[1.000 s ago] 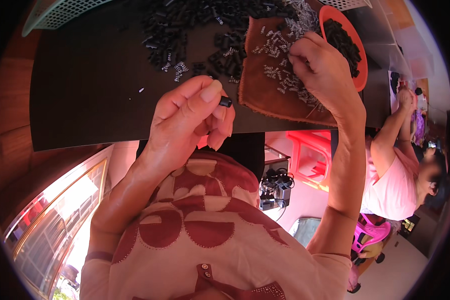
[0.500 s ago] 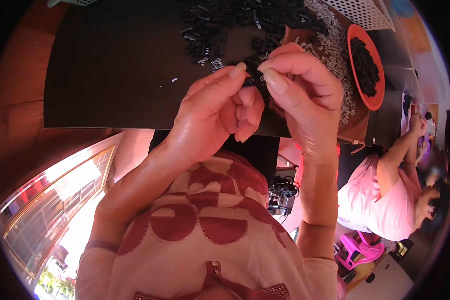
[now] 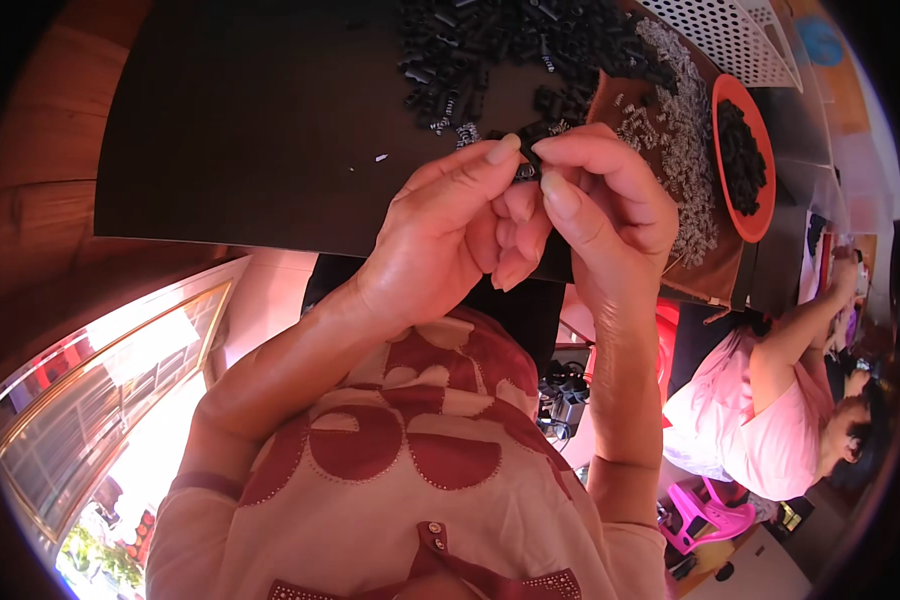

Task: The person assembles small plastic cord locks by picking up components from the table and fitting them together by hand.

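No text, label, brand, number or sign can be read anywhere in the frame.

Springs (image 3: 692,200) lie on the cloth (image 3: 718,278) at upper right, between the tubes (image 3: 530,40) at top centre and the bowl (image 3: 755,229).
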